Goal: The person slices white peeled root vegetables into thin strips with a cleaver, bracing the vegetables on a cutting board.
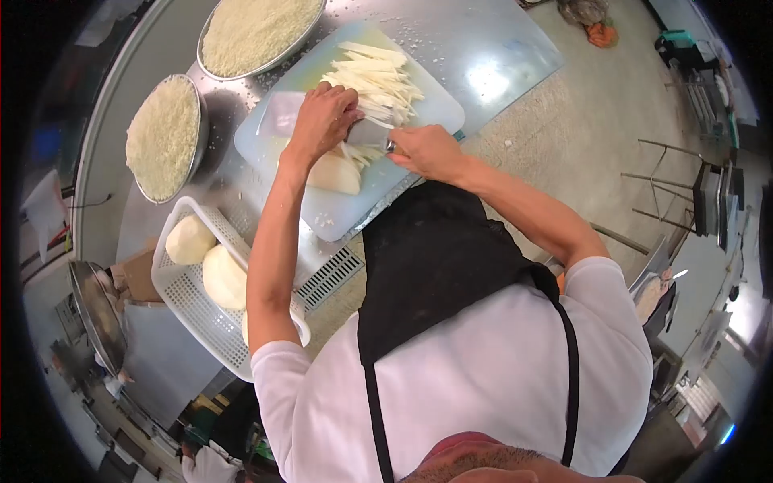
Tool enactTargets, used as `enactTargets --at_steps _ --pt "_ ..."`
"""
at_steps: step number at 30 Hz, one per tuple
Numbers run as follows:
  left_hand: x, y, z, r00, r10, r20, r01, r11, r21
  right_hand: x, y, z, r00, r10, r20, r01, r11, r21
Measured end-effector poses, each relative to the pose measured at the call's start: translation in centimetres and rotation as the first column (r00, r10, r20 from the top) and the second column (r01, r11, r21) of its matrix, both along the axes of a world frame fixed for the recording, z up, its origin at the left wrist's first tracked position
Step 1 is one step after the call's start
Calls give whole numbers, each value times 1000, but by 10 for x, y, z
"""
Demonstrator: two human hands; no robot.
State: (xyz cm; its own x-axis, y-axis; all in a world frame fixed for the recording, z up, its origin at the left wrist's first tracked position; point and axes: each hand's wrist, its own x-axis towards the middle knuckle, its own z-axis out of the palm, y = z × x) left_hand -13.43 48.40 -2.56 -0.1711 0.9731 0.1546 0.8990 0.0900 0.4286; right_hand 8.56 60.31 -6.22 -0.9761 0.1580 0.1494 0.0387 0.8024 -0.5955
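My right hand (431,153) is closed round the handle of a knife with a broad blade (370,133). My left hand (326,117) is bent over the blade, fingers curled down and close together; what lies under the fingertips is hidden. Pale vegetable strips (374,76) are heaped on the far part of a cutting board (326,217). A cut chunk of peeled pale vegetable (334,173) rests on the near part, below my left wrist, with a few strips beside it. Left of that hand lies a flat shiny patch (282,113), possibly more of the blade.
Two metal bowls heaped with finely chopped pale food (254,36) (163,137) stand left of the board on the metal table (483,48). A white perforated basket (193,302) holds peeled round vegetables (225,278). A floor drain (330,278) lies below; a metal-framed stool (676,185) stands right.
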Motion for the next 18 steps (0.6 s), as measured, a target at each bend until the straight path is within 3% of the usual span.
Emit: enactTargets --at_steps 7,11,14,16,17,18 --pt "-15 28 -26 1000 23 -7 -23 997 -70 1 -10 -2 1000 23 11 -23 999 -24" --pt "-10 39 -19 995 44 -90 -50 997 -61 7 -13 8 973 229 8 -229 973 19" --pt "-10 51 4 991 128 -40 -133 980 -151 11 -11 12 949 314 -17 -314 949 3" --pt "-19 69 7 986 151 -64 -148 988 41 16 -11 12 946 319 -60 -323 943 -83" --pt "-25 80 9 980 101 -169 -89 993 73 19 -11 12 946 319 -59 -323 942 -90" --pt "-32 91 2 981 105 -166 -94 993 70 20 -10 13 944 320 -79 -327 938 -112"
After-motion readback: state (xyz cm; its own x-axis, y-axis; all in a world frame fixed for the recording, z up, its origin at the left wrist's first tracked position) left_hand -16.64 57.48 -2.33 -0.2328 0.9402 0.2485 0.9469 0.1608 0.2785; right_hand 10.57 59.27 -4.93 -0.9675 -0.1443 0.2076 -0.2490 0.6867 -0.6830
